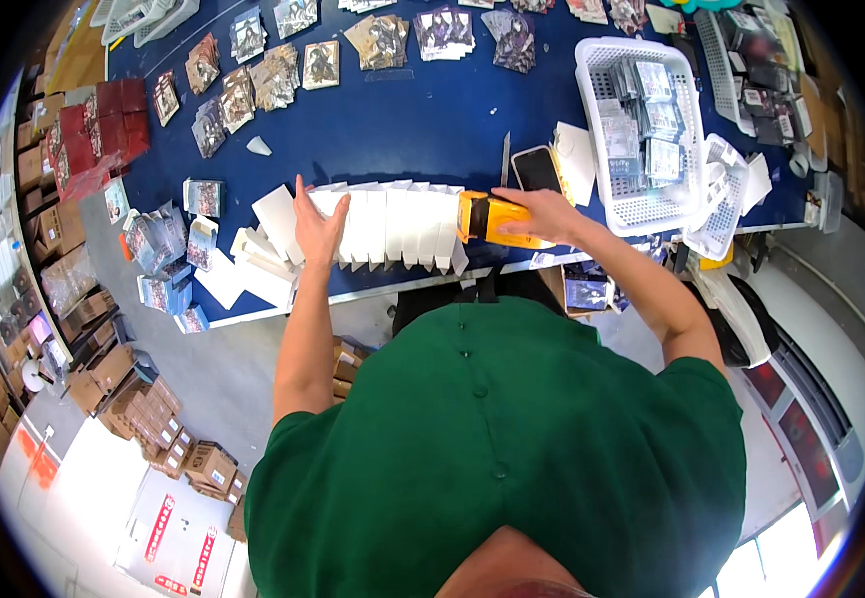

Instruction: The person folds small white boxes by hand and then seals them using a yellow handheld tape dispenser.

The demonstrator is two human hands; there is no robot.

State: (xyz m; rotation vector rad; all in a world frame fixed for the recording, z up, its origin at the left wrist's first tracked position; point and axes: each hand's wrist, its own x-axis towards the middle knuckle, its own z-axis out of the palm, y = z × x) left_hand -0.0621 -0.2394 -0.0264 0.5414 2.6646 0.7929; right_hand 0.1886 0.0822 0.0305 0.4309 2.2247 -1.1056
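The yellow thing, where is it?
In the head view, the yellow tool sits under the right hand, at the right end of the row of white folded cards, near the blue table's front edge.

A row of flat white folded cartons point(393, 224) lies along the blue counter point(403, 130) edge. Clear-wrapped card packets point(642, 120) fill a white basket point(592, 60), a dark phone screen point(537, 169) just left of it. Brown cardboard boxes point(153, 409) stack on the floor at left.
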